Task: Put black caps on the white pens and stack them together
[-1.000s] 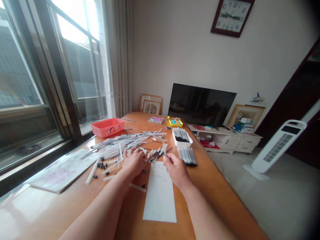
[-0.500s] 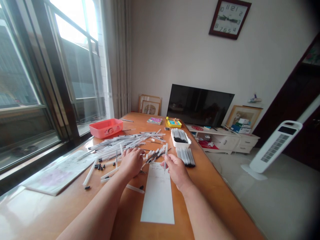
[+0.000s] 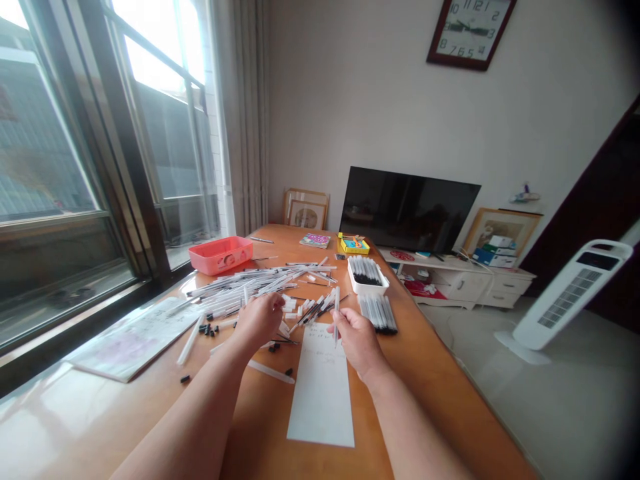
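My right hand is closed on a white pen, held nearly upright over the top end of a white paper strip. My left hand is lifted just above the table with its fingers curled together near small white and black pen parts; what it holds is hidden. A big heap of white pen barrels lies beyond the left hand. Small black caps are scattered to its left.
A white tray of assembled pens and a row of finished pens lie right of my hands. A pink tray, a notebook, a yellow box and a small book sit on the wooden table.
My left hand has risen from the pile of parts and closed its fingers. My right hand keeps the pen upright and has shifted a little to the right.
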Demonstrator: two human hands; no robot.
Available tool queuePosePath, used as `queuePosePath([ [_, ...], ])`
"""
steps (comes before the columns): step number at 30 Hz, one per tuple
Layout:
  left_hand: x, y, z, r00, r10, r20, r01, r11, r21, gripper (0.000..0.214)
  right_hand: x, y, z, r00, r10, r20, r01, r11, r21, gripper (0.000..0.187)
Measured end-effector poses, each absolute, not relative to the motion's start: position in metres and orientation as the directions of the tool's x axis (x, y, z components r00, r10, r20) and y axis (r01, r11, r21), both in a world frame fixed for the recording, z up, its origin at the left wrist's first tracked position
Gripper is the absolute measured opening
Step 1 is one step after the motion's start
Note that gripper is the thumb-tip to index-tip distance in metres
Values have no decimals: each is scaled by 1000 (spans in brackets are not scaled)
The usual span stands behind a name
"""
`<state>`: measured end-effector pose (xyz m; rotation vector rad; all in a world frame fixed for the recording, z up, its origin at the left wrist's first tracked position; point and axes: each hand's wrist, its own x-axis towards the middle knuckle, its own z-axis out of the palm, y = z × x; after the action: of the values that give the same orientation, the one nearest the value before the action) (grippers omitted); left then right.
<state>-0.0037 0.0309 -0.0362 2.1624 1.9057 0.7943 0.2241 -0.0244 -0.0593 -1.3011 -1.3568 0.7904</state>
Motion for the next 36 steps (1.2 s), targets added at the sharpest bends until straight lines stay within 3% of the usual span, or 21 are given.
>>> queuePosePath([
  [4,-4,28,-31,61,949,309,842,-215,494,26,224,-26,-56,135,950,281,336,223,-915,40],
  [17,10,19,-31,250,930,269,863,-340,374,21,223,-27,-53,65,961,267,418,217,-882,37],
  [23,5,-13,-11,443,896,20,802,-406,437,15,226,-27,-50,66,961,267,413,217,-884,36],
  [27,3,-29,-4,499,845,-194,825,-394,405,11,226,-27,-50,70,958,277,430,221,-875,35],
  [32,4,-27,-7,482,845,-233,859,-403,316,14,226,-29,-51,68,956,285,445,226,-866,33],
  [36,7,-23,-13,487,832,-265,858,-400,323,12,225,-29,-50,77,957,279,451,216,-866,33],
])
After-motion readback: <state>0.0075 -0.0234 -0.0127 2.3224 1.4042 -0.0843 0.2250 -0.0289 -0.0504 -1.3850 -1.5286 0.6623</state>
